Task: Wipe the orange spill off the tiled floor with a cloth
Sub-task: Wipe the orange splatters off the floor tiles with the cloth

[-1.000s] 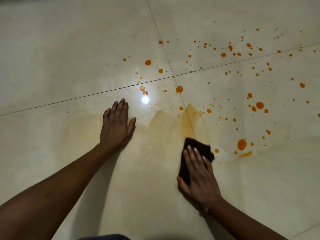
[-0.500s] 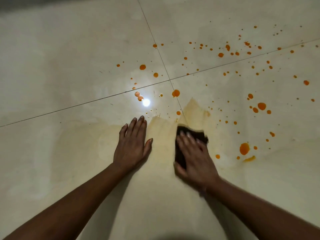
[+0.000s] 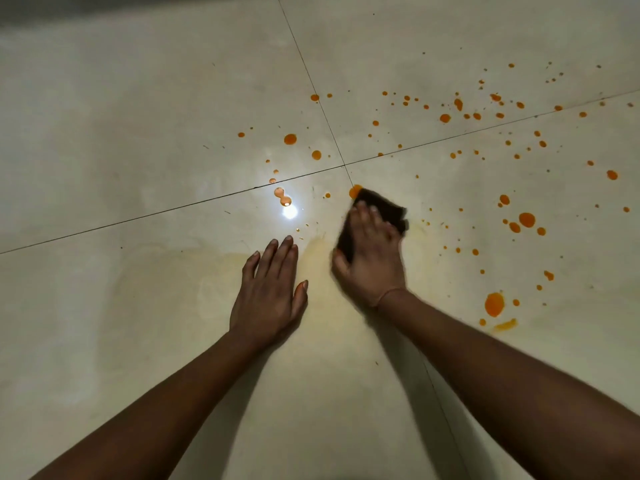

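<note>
Orange drops (image 3: 494, 304) of the spill dot the pale tiled floor (image 3: 138, 116), mostly to the right and beyond the tile joint. A dark brown cloth (image 3: 381, 206) lies flat on the floor under my right hand (image 3: 372, 258), which presses on it; its far edge touches an orange drop (image 3: 354, 190) near the crossing of the joints. My left hand (image 3: 270, 292) rests flat on the tile beside it, fingers apart, holding nothing. A faint yellowish smear (image 3: 318, 251) marks the floor around both hands.
Dark grout lines (image 3: 173, 209) cross just beyond the cloth. A bright light reflection (image 3: 289, 212) shines on the tile next to two joined orange drops (image 3: 282, 197). A dark strip (image 3: 104, 8) runs along the far top left edge.
My right hand has pushed the cloth forward across the floor to the drop near the joint crossing, leaving a yellowish smear behind. My left hand has shifted right, closer to the right one.
</note>
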Motion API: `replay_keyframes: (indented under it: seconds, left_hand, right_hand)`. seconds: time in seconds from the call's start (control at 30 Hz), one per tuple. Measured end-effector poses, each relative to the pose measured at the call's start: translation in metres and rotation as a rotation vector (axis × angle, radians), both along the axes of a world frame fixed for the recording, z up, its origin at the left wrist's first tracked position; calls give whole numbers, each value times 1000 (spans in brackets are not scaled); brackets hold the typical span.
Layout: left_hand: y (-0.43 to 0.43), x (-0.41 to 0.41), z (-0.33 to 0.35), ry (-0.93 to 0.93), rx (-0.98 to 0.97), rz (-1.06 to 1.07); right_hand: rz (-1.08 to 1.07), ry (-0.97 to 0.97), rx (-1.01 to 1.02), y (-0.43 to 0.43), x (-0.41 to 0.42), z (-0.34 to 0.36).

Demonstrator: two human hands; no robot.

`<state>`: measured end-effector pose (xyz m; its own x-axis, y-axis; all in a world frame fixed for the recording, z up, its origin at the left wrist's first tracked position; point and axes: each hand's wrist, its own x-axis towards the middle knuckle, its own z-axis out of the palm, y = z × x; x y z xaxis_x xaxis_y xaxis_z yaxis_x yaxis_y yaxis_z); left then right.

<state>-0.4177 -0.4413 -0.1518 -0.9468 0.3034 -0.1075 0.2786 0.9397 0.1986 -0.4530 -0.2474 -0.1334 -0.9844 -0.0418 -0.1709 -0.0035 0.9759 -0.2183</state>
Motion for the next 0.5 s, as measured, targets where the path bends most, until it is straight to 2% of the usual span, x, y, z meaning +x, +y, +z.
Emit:
replay_keyframes:
  seconds: [0.1,0.17,0.23,0.3,0.33,0.43,0.5]
  left_hand:
    - [0,1,5,-24,0,1]
    - [1,2,8,-29,-1,7]
    - [2,1,8,-32,5,12]
    - [1,2,6,-21,20,14]
    - [1,1,6,-18,39,11]
    - [2,3,14,-20,161,70]
    - [-3,2,27,-18,226,152]
  right_hand:
    - [346,-44,-27,1,79,-2]
    - [389,-28,-32,40,98,3]
    - [197,-24,8,65,65,3]
    - [-27,-14,70,51,18,3]
    - [-27,-8,75,32,8,1]
    - [299,-37,16,-5,55,-6]
    - [420,-78,4,20,106,2]
